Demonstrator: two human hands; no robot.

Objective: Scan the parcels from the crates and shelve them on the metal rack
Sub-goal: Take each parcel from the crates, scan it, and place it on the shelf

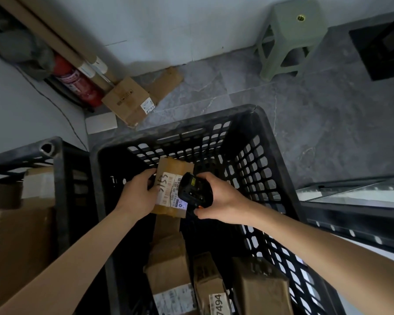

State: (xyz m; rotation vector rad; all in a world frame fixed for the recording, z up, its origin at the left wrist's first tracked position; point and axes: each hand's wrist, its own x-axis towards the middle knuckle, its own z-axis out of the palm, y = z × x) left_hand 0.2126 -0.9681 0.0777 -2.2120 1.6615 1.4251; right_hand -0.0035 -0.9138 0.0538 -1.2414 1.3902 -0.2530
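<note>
- Over the big black crate (255, 123), the left hand (139, 194) holds a small brown parcel (172, 187) by its left edge, with the fingers curled round it.
- A white label with black writing is stuck on top of that parcel.
- Just beside it, the right hand (221, 201) grips a black scanner (195, 189), fingers wrapped round it.
- The scanner points down at the label, very close to it, and a small spot of light shows on the label under it.
- Down in the crate, near the bottom of the view, lie three more brown parcels (168, 269).
- One of them has a white label with big numbers on it.
- To the left stands another black crate (62, 169) with brown boxes inside.
- On the grey floor (328, 133) past the crates, a brown box (127, 98) rests by the wall.
- Next to that box are long brown tubes (55, 35) and a red fire extinguisher (77, 83).
- Farther right, by the wall, stands a green stool (291, 35).
</note>
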